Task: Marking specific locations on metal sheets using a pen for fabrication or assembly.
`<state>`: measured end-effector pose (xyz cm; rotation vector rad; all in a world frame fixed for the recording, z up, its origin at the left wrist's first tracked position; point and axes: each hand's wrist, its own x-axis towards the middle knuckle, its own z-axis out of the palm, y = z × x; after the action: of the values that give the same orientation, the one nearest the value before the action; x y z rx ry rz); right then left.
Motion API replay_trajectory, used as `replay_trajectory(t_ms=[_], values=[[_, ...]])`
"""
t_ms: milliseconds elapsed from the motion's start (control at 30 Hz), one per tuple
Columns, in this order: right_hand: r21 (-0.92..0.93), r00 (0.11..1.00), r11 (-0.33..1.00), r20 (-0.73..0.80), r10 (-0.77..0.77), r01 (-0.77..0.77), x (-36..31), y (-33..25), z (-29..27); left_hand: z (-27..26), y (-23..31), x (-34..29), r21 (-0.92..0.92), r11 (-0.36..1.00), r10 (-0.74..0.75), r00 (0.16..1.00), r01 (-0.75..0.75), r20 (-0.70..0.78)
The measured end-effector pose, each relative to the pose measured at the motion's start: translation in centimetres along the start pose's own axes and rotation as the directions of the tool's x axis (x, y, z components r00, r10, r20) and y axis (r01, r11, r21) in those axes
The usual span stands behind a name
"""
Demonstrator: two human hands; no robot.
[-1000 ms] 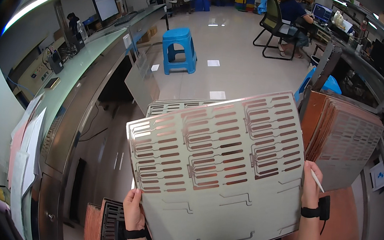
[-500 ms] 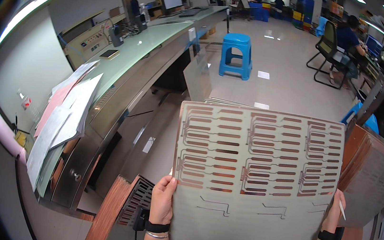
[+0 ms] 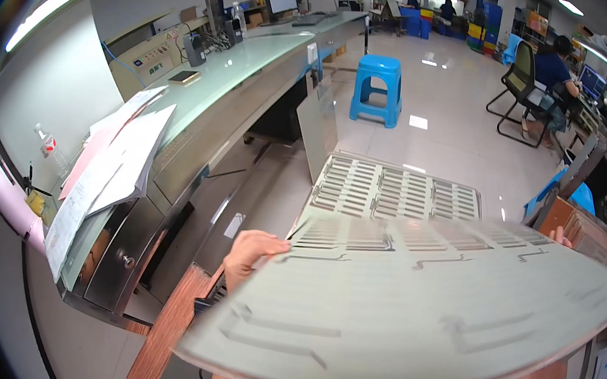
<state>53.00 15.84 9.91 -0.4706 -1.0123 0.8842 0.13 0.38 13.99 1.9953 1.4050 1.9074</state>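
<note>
Left grip [image 3: 253, 254] and right grip [image 3: 561, 236] clamp opposite edges of the panel [image 3: 401, 323]; a slip could scrape the sheet [image 3: 400, 190] beyond.

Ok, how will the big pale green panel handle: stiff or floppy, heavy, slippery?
The panel is probably fairly stiff: held between left hand and right hand, it shows no obvious droop, though the lens bends edges. Its thin edge suggests it is light for its breadth. The smooth-looking face may slide easily.
</note>
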Motion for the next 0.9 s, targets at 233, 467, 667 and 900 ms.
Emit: replay_trajectory(t_ms=[233,467,667,900], values=[[0.411,0.868,0.767,0.178,0.463,-0.493,-9.2,3.5,3.9,3.2,-2.1,-10.3,0.328,0.908,-0.313,0.942,0.260,0.118],[0.501,0.767,0.606,0.216,0.604,-0.618,-12.8,5.0,5.2,4.6,-2.4,-13.9,0.479,0.831,-0.369,0.925,0.283,0.094],[0.526,0.741,0.562,0.221,0.635,-0.638,-12.9,4.9,5.6,2.5,0.6,-17.4,-0.053,0.646,-0.763,0.646,0.761,-0.035],[0.545,0.733,0.548,0.199,0.650,-0.634,-12.3,4.6,5.0,2.8,5.1,-18.7,-0.542,-0.122,-0.881,0.161,0.832,0.445]])
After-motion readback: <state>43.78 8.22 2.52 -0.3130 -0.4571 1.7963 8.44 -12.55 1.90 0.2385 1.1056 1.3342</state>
